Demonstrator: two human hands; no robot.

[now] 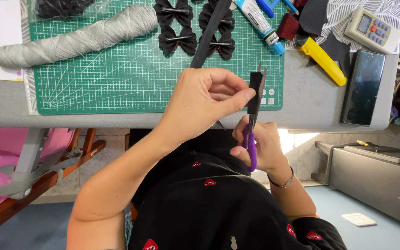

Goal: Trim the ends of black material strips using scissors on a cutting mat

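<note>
Black ribbon (256, 90) is pinched betw. thumb & fingers of the left hand (204, 104), held just above the table (116, 118) edge, near the green mat (130, 69). Scissors (252, 125) w/ purple handles are gripped by the right hand (265, 146), fingers closed thru the loops; blades are open around the ribbon. Four black bows (193, 28) lie on the mat, w/ grey yarn (79, 37) to one side. Yellow knife (322, 60) & phone (363, 88) sit well apart on the other side.
</note>
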